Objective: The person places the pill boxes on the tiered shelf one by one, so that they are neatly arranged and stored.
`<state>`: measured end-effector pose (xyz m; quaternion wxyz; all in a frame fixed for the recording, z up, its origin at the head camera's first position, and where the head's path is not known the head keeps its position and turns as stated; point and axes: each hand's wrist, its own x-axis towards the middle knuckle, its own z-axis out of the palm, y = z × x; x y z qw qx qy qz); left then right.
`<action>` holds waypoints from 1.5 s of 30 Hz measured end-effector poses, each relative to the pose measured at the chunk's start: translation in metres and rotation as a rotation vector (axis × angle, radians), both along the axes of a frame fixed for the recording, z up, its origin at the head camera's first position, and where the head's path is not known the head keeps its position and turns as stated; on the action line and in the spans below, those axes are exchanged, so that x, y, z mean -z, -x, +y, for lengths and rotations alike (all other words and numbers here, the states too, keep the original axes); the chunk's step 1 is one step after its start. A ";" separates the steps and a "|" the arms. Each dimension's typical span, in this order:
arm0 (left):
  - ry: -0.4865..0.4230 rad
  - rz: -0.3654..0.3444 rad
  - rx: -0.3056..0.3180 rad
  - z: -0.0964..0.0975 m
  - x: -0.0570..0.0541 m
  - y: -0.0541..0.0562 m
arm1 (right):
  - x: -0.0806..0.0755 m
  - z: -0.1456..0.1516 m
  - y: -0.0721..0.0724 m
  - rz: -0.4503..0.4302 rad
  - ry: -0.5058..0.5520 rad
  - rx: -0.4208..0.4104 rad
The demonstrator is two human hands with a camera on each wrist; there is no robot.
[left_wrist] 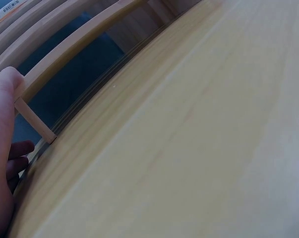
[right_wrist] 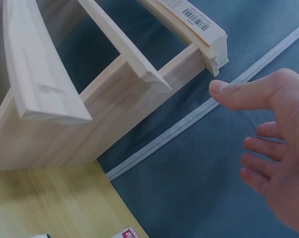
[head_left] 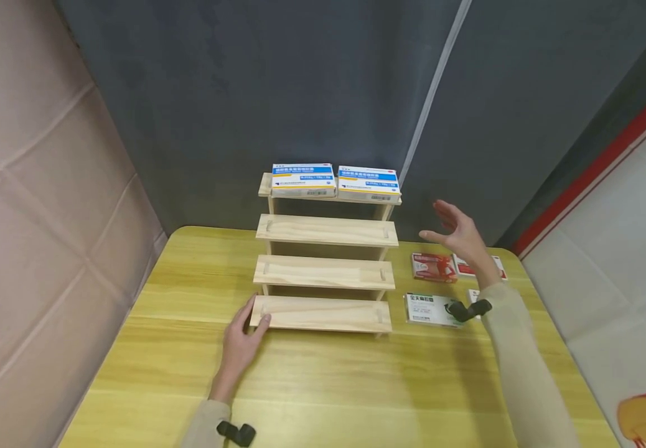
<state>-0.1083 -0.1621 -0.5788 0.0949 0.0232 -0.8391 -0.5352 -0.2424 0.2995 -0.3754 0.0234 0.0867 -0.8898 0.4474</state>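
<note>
A pale wooden stepped rack point(head_left: 323, 312) stands on the table, its several shelves rising toward the back. My left hand point(head_left: 239, 342) grips the left end of the lowest shelf, thumb over the board and fingers down its side. On the top shelf lie two blue-and-white medicine boxes, a left one point(head_left: 303, 182) and a right one point(head_left: 369, 185), side by side. My right hand point(head_left: 460, 233) hangs in the air to the right of the rack, thumb and fingers spread and nothing between them. In the right wrist view its thumb points toward the end of the right box point(right_wrist: 218, 49).
Right of the rack, a red medicine box point(head_left: 434, 267), a red-and-white box point(head_left: 500, 267), a green-and-white box point(head_left: 426, 310) and a partly covered white box point(head_left: 473, 295) lie on the yellow wooden table point(head_left: 323, 386). A dark curtain point(head_left: 256, 93) hangs behind.
</note>
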 end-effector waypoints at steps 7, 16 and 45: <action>0.012 0.010 -0.013 0.000 0.001 0.001 | 0.011 0.011 -0.011 -0.007 -0.028 0.004; 0.022 0.009 -0.012 0.000 0.000 0.001 | 0.021 0.022 -0.024 -0.081 -0.009 0.022; 0.018 0.005 -0.010 0.000 -0.001 0.000 | 0.072 0.047 -0.066 -0.151 -0.036 0.030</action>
